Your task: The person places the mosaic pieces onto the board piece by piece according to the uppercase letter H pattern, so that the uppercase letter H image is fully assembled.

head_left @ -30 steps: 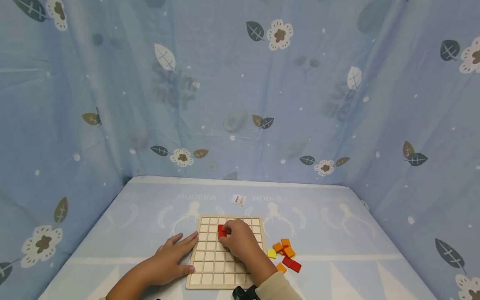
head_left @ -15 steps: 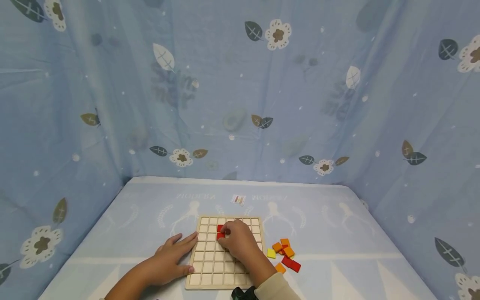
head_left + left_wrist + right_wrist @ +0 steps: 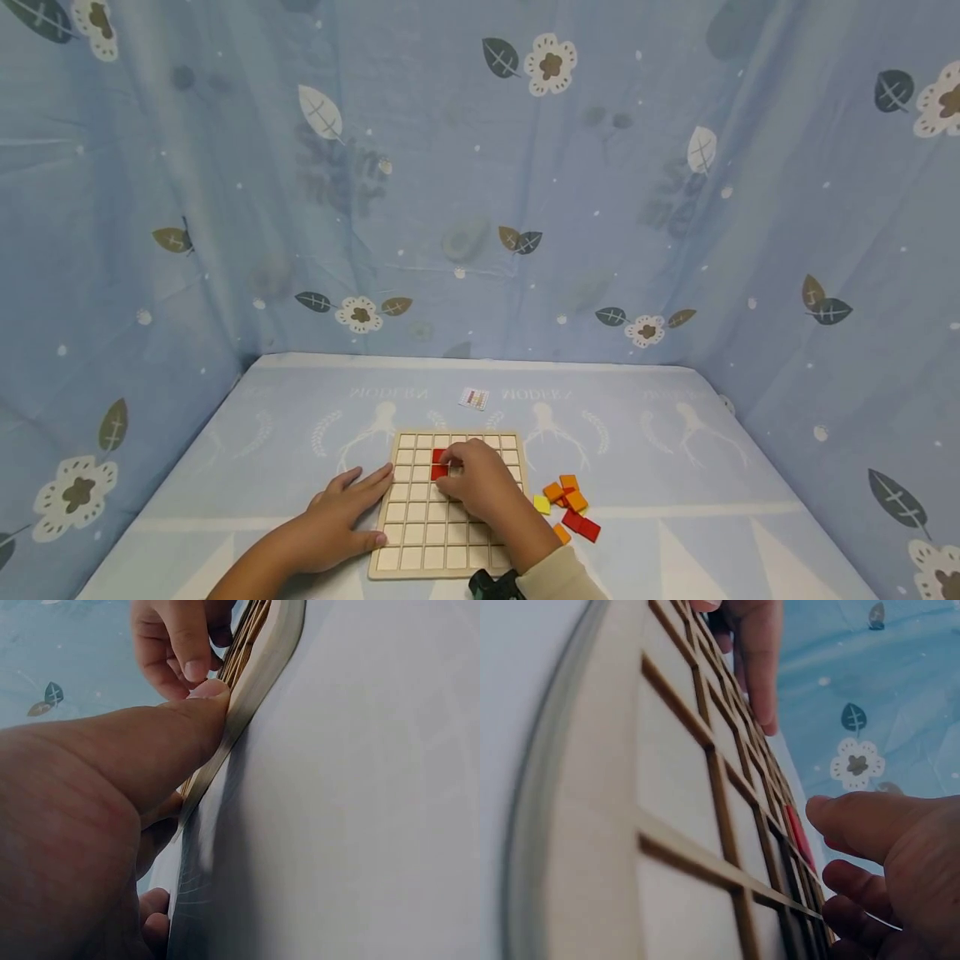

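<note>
A pale wooden grid board [image 3: 414, 511] lies on the covered table. Two red square tiles [image 3: 437, 457] sit one below the other in its upper part, partly covered by my right hand. My left hand [image 3: 339, 518] rests along the board's left edge, fingers spread and the thumb at its lower part. In the left wrist view that thumb [image 3: 180, 724] presses the board's rim. My right hand [image 3: 480, 481] is over the board, its bent index finger and thumb at the red tiles. The right wrist view shows a gap between thumb and fingers, with a red tile [image 3: 798, 831] beyond the thumb.
Right of the board lies a loose heap of orange tiles [image 3: 576, 501] and red ones [image 3: 581, 525], with a yellow tile [image 3: 542, 504] beside it. A small printed card [image 3: 474, 398] lies behind the board. A dark object [image 3: 493, 585] is at the front edge.
The head view has shifted slightly. Both hands keep nearly the same places on the board, and no tile has plainly moved.
</note>
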### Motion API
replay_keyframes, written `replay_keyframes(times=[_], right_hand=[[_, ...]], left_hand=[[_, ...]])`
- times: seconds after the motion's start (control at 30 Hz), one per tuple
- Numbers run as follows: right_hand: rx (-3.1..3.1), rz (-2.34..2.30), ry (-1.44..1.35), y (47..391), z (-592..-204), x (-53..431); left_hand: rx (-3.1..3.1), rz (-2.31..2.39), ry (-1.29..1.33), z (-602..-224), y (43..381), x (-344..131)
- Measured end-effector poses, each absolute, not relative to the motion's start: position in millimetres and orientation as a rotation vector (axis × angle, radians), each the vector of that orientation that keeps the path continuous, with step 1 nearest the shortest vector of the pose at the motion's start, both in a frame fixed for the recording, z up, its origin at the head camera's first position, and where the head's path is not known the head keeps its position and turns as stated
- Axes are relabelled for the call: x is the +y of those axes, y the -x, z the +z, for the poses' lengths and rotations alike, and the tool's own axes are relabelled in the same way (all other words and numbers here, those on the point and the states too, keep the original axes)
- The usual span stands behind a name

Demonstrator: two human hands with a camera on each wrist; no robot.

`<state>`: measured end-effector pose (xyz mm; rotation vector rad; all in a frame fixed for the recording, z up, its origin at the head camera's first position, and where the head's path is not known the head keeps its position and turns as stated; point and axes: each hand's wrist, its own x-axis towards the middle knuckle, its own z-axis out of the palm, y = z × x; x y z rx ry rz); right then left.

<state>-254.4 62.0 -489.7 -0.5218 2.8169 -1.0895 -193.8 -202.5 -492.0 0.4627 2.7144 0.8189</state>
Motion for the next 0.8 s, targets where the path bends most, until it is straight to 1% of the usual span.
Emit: replay_keyframes(times=[0.23,0.47,0.8], right_hand=[[2.81,-1.056,0.56,249.0,-480.1,77.8],[2.855,-0.997,0.544,238.6,-473.8,115.0],[2.958,-0.939,0.342,230.1,-474.4,168.1]], left_hand=[[2.721,0.798,-0.447,-490.5,194.6,-205.7],[2.71,0.807,-0.47,-490.8,197.7,-204.5],[2.695,0.821,-0.488,-491.5,195.9,-204.5]])
